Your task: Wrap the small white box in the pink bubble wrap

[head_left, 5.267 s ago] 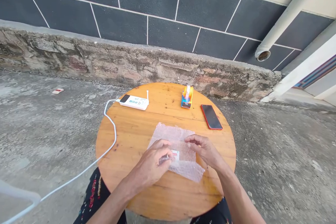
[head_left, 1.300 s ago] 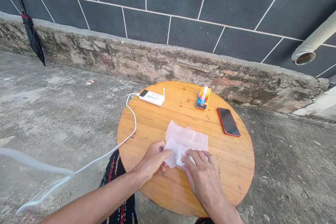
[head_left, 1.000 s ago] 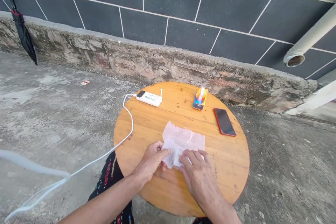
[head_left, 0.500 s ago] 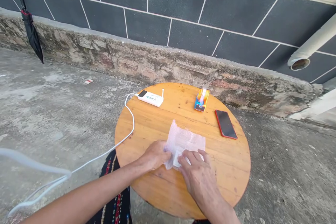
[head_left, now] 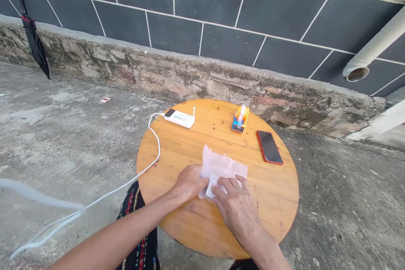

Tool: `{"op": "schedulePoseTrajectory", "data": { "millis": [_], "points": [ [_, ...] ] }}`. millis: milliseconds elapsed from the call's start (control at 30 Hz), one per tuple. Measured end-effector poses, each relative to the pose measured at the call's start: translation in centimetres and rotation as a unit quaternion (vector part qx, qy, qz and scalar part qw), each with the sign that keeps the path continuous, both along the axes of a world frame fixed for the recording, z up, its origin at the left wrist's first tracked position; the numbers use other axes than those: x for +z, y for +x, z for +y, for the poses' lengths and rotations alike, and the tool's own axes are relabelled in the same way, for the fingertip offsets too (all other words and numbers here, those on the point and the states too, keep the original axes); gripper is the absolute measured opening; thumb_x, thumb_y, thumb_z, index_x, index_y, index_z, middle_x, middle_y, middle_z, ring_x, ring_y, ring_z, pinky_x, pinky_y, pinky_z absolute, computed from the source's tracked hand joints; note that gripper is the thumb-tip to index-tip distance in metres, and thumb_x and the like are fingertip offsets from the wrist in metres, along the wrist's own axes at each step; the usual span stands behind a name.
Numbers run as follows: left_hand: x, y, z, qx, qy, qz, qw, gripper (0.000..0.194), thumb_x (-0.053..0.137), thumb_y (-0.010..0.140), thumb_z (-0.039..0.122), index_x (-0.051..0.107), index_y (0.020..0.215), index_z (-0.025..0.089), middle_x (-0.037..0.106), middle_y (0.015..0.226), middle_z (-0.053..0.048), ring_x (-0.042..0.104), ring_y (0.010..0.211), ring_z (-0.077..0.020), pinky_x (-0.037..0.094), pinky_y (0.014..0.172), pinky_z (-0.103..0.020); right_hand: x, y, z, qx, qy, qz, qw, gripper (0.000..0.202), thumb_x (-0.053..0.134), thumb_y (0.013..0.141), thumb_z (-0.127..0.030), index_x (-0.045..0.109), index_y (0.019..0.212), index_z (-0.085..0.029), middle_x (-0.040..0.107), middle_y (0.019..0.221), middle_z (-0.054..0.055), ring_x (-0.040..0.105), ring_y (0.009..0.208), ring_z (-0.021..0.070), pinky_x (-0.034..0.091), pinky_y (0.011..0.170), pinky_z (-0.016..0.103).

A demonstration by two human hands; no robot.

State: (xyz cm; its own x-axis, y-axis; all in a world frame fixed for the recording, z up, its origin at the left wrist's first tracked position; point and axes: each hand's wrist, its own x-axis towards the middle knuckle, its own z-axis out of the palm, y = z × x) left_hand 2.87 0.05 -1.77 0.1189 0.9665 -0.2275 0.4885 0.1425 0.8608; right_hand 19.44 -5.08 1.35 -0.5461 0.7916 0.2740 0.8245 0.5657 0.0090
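Left hand (head_left: 190,182) pinches the bubble wrap's (head_left: 223,164) left edge, right hand (head_left: 237,202) presses its near side, probably keeping the fold snug.

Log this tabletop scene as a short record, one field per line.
surface: round wooden table
left hand: left hand, gripping the wrap's left edge
right hand: right hand, fingers on the wrap's near part
material: pale translucent wrap, partly hidden by both hands
far left: white device with white cable
far right: tape dispenser
right side: red-edged phone, screen dark
by the wall: closed black umbrella, leaning
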Motion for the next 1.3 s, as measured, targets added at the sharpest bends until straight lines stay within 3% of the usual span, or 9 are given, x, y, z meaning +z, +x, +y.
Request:
{"op": "schedulePoseTrajectory", "data": {
  "millis": [200,400,700,833,1000,1167,1300],
  "points": [
    [0.7,1.3,-0.3,0.028,-0.066,-0.09,0.993,0.009,0.046,0.07,0.024,0.049,0.064,0.019,0.05,0.047,0.004,0.05,0.037,-0.0121,0.036,0.034,-0.02,-0.4,0.2,0.1,0.01,-0.011,0.02,1.0,0.015,0.066,0.081,-0.019,0.062,0.094,-0.025,0.066,0.102,0.001,0.059,0.093,0.0218,0.028,0.097,0.045],
    [1.5,1.3,-1.5,0.028,-0.052,-0.141,0.988,0.006,0.048,0.068,0.019,0.052,0.066,0.016,0.052,0.054,0.004,0.047,0.039,-0.008,0.04,0.039,-0.019,-0.8,0.5,0.0,0.007,-0.022,0.042,0.999,0.018,0.063,0.084,-0.02,0.062,0.1,-0.026,0.065,0.106,0.002,0.059,0.097,0.0225,0.029,0.099,0.047],
    [2.5,0.3,-2.6,-0.06,0.003,-0.12,0.991,0.026,0.046,0.07,0.015,0.07,0.079,0.014,0.064,0.067,0.0,0.055,0.061,-0.013,0.039,0.056,-0.022,-0.6,0.9,-0.6,-0.019,-0.086,0.135,0.987,0.026,0.064,0.082,-0.014,0.057,0.104,-0.025,0.065,0.109,0.002,0.058,0.099,0.0223,0.03,0.101,0.046],
    [2.4,0.2,-2.9,-0.107,0.083,-0.048,0.99,0.029,0.046,0.073,0.013,0.074,0.082,0.017,0.068,0.075,-0.001,0.057,0.068,-0.0147,0.04,0.064,-0.024,-0.9,1.1,-0.6,-0.029,-0.081,0.169,0.982,0.036,0.07,0.078,-0.016,0.053,0.109,-0.022,0.065,0.106,0.004,0.058,0.098,0.0233,0.031,0.099,0.046],
    [2.2,0.1,-3.6,-0.155,0.155,0.027,0.975,0.03,0.047,0.073,0.008,0.073,0.084,0.019,0.062,0.074,-0.001,0.054,0.067,-0.0139,0.039,0.062,-0.023,-1.3,1.3,-0.7,-0.066,-0.056,0.177,0.98,0.041,0.075,0.074,-0.022,0.052,0.108,-0.019,0.063,0.107,0.008,0.055,0.1,0.0272,0.038,0.089,0.044],
    [2.2,-0.5,-4.0,-0.248,0.236,0.07,0.937,0.032,0.045,0.068,0.0,0.067,0.082,0.019,0.054,0.079,-0.001,0.053,0.073,-0.0141,0.04,0.065,-0.023,-1.1,1.6,-0.3,-0.071,-0.063,0.163,0.982,0.048,0.076,0.073,-0.031,0.052,0.112,-0.018,0.061,0.112,0.01,0.052,0.106,0.0288,0.037,0.091,0.045],
    [1.9,-1.0,-4.4,-0.267,0.299,0.114,0.909,0.03,0.045,0.075,0.001,0.063,0.09,0.019,0.054,0.093,-0.004,0.051,0.087,-0.0183,0.043,0.076,-0.029,-0.7,1.9,0.2,-0.065,-0.082,0.152,0.983,0.049,0.074,0.073,-0.032,0.052,0.115,-0.018,0.06,0.115,0.01,0.051,0.107,0.0291,0.038,0.091,0.045]
  ]
}}
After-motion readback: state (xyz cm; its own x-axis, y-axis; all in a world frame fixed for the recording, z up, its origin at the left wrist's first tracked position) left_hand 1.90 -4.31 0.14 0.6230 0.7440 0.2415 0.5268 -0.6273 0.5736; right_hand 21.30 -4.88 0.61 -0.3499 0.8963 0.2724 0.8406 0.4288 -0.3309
